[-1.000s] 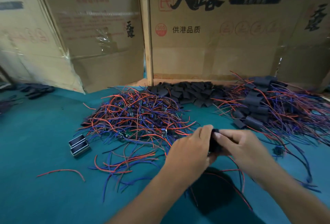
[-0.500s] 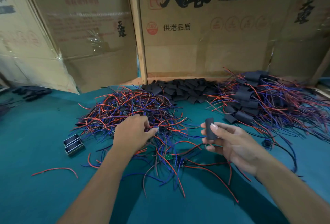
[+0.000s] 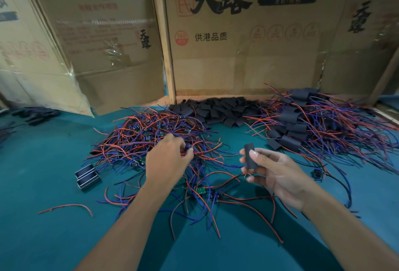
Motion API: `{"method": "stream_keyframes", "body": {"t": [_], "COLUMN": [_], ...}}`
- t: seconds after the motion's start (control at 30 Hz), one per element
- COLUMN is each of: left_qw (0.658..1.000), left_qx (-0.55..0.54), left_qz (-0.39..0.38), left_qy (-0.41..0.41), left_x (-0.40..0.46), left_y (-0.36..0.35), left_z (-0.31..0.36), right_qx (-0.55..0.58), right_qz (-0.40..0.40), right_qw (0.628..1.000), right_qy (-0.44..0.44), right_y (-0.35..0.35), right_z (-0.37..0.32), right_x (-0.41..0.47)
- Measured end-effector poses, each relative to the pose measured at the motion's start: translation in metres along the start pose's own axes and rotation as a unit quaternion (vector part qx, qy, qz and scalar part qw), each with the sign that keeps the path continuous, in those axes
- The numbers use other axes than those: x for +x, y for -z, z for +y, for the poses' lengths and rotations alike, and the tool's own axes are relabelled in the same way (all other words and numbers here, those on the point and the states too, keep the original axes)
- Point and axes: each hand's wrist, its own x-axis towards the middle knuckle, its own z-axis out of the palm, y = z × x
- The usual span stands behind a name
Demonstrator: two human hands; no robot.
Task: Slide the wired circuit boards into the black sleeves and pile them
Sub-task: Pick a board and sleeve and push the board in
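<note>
- The right hand [image 3: 278,173] is holding one black sleeve [image 3: 250,156] upright, with the thumb pressing it against the curled fingers, above the green table [image 3: 43,238].
- The sleeve is looking soft and light, so a gentle pinch on its sides is best. Squeezing hard is likely to flatten the opening.
- The left hand [image 3: 168,160] is at 9 o'clock from the sleeve. Its fingers are curling and pinching wires in the wire pile [image 3: 155,139].
- The boards are looking small and light, and the wires are bendy and tangled. Taking a board [image 3: 201,190] by its edges is safer than pulling a wire, I think.
- Loose wires are lying below the hands, and they are likely to catch on a board being lifted.
- Two small metal boxes [image 3: 87,176] are sitting at 9 o'clock from the left hand, just beside the pile.
- A lone red wire [image 3: 67,207] is lying at 7 o'clock, well apart.
- Empty sleeves [image 3: 218,112] are heaping up at 12 o'clock, behind the wire pile.
- Finished ones are piling up at 2 o'clock in the done pile [image 3: 306,119].
- Cardboard boxes [image 3: 237,43] are standing at the back.
</note>
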Motion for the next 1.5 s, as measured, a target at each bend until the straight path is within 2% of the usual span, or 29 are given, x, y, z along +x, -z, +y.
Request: {"method": "stream_keyframes", "body": {"t": [0.1,0.17,0.4,0.57,0.67,0.73,0.77,0.83,0.9,0.97,1.0,1.1,1.17,1.3,1.5], "left_qw": [0.988,0.973,0.949,0.916,0.878,0.851,0.839,0.825,0.815,0.790,0.770,0.724,0.726,0.747,0.752], "left_qx": [-0.116,-0.181,-0.264,-0.384,-0.464,-0.510,-0.531,-0.556,-0.572,-0.605,-0.629,-0.679,-0.676,-0.643,-0.631], "left_qz": [0.103,0.140,0.174,0.109,0.079,0.073,0.066,0.042,0.020,0.002,-0.010,-0.060,-0.092,-0.161,-0.187], "left_qy": [-0.003,-0.015,-0.013,0.031,0.085,0.099,0.099,0.092,0.091,0.101,0.108,0.107,0.085,0.042,0.037], "left_x": [-0.002,-0.005,-0.013,-0.013,-0.013,-0.013,-0.012,-0.014,-0.016,-0.018,-0.018,-0.020,-0.022,-0.024,-0.027], "left_y": [0.013,0.020,0.034,0.040,0.041,0.043,0.044,0.045,0.044,0.044,0.044,0.046,0.044,0.041,0.040], "left_z": [0.007,0.013,0.032,0.032,0.034,0.037,0.039,0.042,0.045,0.049,0.051,0.057,0.059,0.059,0.063], "right_qx": [0.009,0.015,0.008,-0.001,-0.022,-0.006,0.007,0.013,-0.024,-0.062,-0.065,0.002,0.058,0.211,0.265], "right_qz": [0.003,0.011,0.011,-0.010,-0.129,-0.221,-0.241,-0.224,-0.150,-0.099,-0.100,-0.179,-0.203,-0.178,-0.140], "right_qw": [1.000,1.000,0.999,0.997,0.989,0.973,0.968,0.971,0.982,0.985,0.984,0.979,0.974,0.958,0.948], "right_qy": [0.015,0.024,0.049,0.072,0.066,0.061,0.063,0.083,0.112,0.128,0.130,0.098,0.085,0.075,0.110], "right_y": [0.001,0.002,0.002,0.000,-0.007,-0.014,-0.018,-0.027,-0.030,-0.026,-0.024,-0.023,-0.027,-0.032,-0.024], "right_z": [-0.001,-0.002,-0.004,-0.008,-0.010,-0.008,-0.007,-0.007,-0.011,-0.017,-0.019,-0.018,-0.015,-0.017,-0.029], "right_x": [0.001,0.001,0.001,-0.004,-0.013,-0.020,-0.022,-0.024,-0.023,-0.023,-0.024,-0.024,-0.021,-0.018,-0.016]}}
